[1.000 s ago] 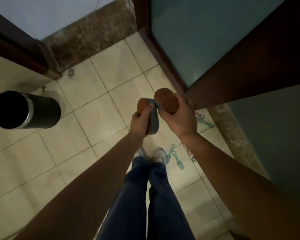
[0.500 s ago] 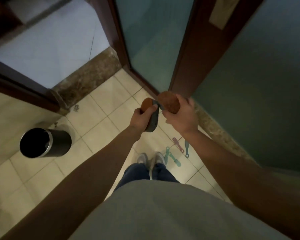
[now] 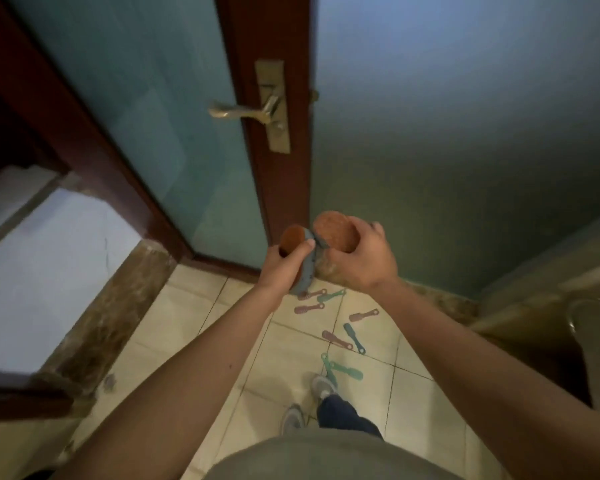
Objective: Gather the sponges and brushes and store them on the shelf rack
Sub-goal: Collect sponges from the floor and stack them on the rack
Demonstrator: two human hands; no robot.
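the left hand (image 3: 281, 268) curls round an orange sponge with a grey scouring face (image 3: 292, 237); the right hand (image 3: 364, 261) cups a round orange-brown sponge (image 3: 335, 230), both held up before the frosted glass door (image 3: 153, 116). they look light and squashy, so gentle grips across the edges should suffice.

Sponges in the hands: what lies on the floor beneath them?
Small pink and green brushes lie scattered on the tiled floor. The sponge in the left hand hides one brush's end.

Orange-grey sponge (image 3: 297, 239), round orange sponge (image 3: 335, 231), pink and teal brushes (image 3: 336, 340) scattered on floor (image 3: 187, 323)
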